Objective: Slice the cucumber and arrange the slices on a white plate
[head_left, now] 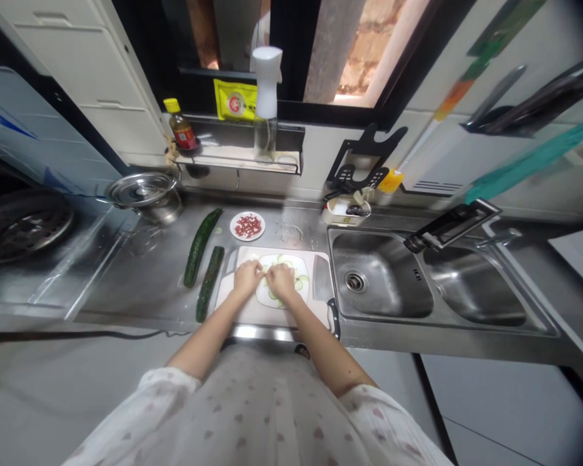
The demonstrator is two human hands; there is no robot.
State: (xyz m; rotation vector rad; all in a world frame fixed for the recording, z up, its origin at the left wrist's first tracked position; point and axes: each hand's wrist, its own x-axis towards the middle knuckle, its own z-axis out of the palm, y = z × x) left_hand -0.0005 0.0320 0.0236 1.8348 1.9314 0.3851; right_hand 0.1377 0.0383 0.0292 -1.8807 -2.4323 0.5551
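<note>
Both my hands are over a white square plate (265, 299) on a light cutting board (238, 317). Thin pale-green cucumber slices (299, 283) lie around the plate. My left hand (247, 278) is at the plate's left edge, fingers closed in a pinch. Beside it, my right hand (282, 283) is over the plate's middle, its fingers also pinched together. A small pale-green slice shows between the fingertips, partly hidden. On the board's right lies a kitchen knife (322, 279) with a black handle. Two dark-green cucumbers (203, 248) lie left of the board.
Behind the board sits a small plate of chopped red bits (247, 226). A lidded steel pot (148, 194) stands back left. The double sink (383, 272) is at the right. A wall shelf (238, 160) carries a sauce bottle (182, 126) and a spray bottle (266, 97).
</note>
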